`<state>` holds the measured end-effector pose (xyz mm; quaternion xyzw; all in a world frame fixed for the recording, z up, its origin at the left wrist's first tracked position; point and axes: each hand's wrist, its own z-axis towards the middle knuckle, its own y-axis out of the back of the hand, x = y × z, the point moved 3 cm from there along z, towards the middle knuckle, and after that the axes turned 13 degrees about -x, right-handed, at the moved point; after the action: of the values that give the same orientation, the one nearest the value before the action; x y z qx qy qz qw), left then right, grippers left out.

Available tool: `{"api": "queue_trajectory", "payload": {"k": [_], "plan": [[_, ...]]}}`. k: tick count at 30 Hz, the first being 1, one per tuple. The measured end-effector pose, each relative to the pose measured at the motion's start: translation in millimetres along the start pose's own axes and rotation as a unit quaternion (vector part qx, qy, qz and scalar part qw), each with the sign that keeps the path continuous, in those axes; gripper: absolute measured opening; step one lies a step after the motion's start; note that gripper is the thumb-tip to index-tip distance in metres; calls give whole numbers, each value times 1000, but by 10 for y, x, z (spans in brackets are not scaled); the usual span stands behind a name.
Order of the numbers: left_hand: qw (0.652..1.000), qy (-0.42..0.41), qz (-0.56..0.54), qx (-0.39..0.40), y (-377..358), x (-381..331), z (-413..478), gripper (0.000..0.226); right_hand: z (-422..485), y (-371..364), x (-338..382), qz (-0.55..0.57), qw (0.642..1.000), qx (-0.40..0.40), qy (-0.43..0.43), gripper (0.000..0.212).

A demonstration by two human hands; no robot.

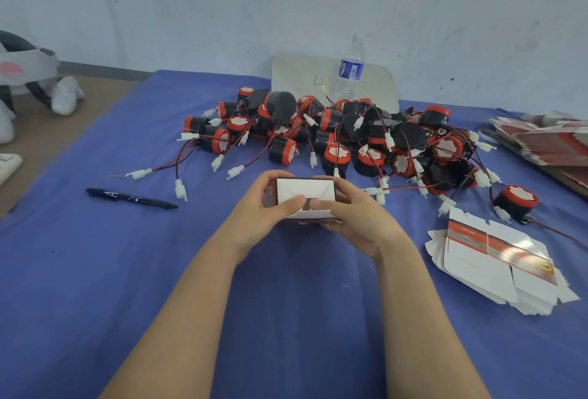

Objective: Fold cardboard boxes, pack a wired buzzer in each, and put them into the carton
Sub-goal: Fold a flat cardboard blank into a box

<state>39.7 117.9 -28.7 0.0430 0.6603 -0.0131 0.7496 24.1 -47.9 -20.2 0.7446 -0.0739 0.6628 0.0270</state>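
Observation:
A small cardboard box [305,190], white inside with red print, is held above the blue tablecloth [95,271] between both hands. My left hand [257,211] grips its left side with the thumb pressing a flap. My right hand [356,217] grips its right side, thumb on the same flap area. Behind the box lies a heap of black-and-red wired buzzers [334,134] with white connectors. One buzzer [517,201] sits apart at the right. A stack of flat unfolded boxes [496,265] lies at my right. No carton is in view.
A black marker pen [130,198] lies at the left. A water bottle [350,71] stands on a white board [299,77] against the wall. More flat box blanks [547,141] are piled far right. White gear [28,80] sits off the table's left edge.

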Motion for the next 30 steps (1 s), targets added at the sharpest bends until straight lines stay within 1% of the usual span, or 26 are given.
{"api": "queue_trajectory", "payload": {"k": [3, 6, 7, 8, 11, 12, 16, 18, 20, 23, 27, 30], "plan": [[999, 8, 32, -6, -11, 9, 16, 38, 6, 4, -9, -6, 1000, 5, 4, 39], [998, 17, 65, 12, -37, 23, 10, 60, 11, 14, -11, -27, 1000, -4, 13, 40], [997, 18, 69, 13, -49, 21, 8, 63, 12, 16, -12, -26, 1000, -6, 15, 40], [997, 15, 71, 7, -59, 16, 2, 61, 12, 13, -13, -23, 1000, -4, 16, 40], [996, -3, 78, -35, -53, 1, -7, 44, 9, -13, -14, -23, 999, 3, 26, 39], [996, -4, 79, -41, -53, 2, -7, 42, 8, -21, -11, -28, 999, -1, 32, 39], [996, 8, 72, -49, -83, 7, -5, 50, 6, -48, 7, -96, 991, -46, 79, 37], [997, 17, 51, -62, -109, 1, 0, 55, 2, -69, 16, -104, 988, -58, 102, 36], [997, 25, 8, -74, -132, -25, -8, 56, 0, -84, 23, -87, 989, -56, 109, 36], [995, 23, -55, -82, -165, -90, -26, 60, -11, -92, 36, -40, 994, -42, 91, 37], [992, 17, -69, -102, -185, -154, -23, 64, -20, -98, 40, -8, 997, -29, 71, 36], [994, 17, -59, -91, -169, -125, -15, 62, -20, -106, 35, 0, 998, -12, 61, 38]]}}
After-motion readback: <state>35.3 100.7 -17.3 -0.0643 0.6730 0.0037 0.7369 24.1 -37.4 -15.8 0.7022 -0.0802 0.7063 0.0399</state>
